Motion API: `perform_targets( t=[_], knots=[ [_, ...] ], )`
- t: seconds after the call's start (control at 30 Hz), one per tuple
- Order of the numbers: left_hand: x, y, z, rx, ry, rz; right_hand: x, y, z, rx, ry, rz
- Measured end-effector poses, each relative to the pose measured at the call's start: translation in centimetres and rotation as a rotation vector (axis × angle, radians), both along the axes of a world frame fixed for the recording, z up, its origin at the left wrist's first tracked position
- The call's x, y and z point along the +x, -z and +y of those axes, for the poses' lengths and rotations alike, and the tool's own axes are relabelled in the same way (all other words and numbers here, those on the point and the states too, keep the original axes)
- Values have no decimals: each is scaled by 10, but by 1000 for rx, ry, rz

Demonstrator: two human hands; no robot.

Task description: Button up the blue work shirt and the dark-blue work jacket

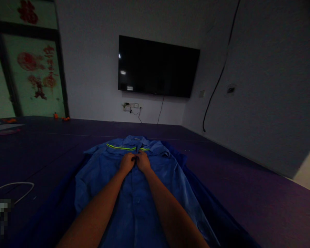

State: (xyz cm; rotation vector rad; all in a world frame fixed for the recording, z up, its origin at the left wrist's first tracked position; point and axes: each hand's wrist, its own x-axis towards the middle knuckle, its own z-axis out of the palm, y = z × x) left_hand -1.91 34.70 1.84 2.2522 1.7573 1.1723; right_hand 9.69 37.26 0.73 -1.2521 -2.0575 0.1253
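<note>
A blue cotton work shirt with a yellow-green reflective stripe across the chest [144,186] lies flat, front up, on a dark purple floor mat [248,186], its collar pointing at the far wall. Both hands meet on its front placket just below the stripe: the left hand [126,162] and the right hand [144,161] touch each other, fingers pinched on the cloth at the closure (the room is dim). Darker blue fabric [196,186] spreads beneath. A white cable [14,186] curls at left; a black wall-mounted television [157,67] hangs beyond.
</note>
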Motion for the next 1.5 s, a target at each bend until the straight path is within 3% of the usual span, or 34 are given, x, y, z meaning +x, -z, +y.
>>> perform_targets(
  t=[0.57, 1.0, 1.2, 1.5],
  knots=[
    [1, -1, 0, -4, -54, -136, -3, 0, -3, -7, 39, -8],
    [-2, -1, -1, -6, -119, -265, 3, -4, -6, 23, 109, 160],
    [-1, 1, -15, -49, -102, -285, 6, -6, -24, 57, 95, 299],
    [-9, 7, -58, -138, 31, -288, 32, -3, -63, -21, -77, 116]
  ],
)
